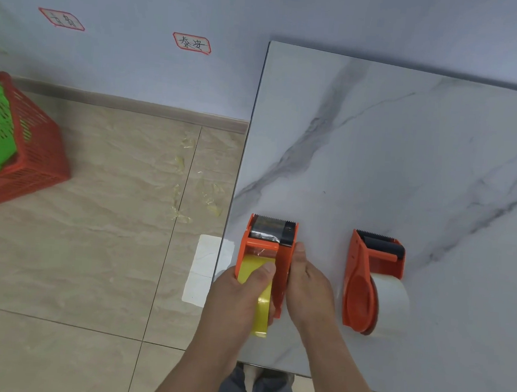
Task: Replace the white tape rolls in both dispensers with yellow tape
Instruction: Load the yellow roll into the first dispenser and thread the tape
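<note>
Both hands grasp one orange dispenser (269, 252) at the marble table's (408, 161) near-left corner — the left hand (239, 299) thumbing its yellow tape roll (258, 285), the right hand (307, 288) clamping its side; a second dispenser (368, 281) with white tape (392, 302) lies just beside

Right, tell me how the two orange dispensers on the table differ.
The near-edge dispenser holds yellow tape; the other dispenser holds white tape. The left hand and right hand grip the first; the second lies untouched. Both are orange, with toothed blades pointing away.
</note>
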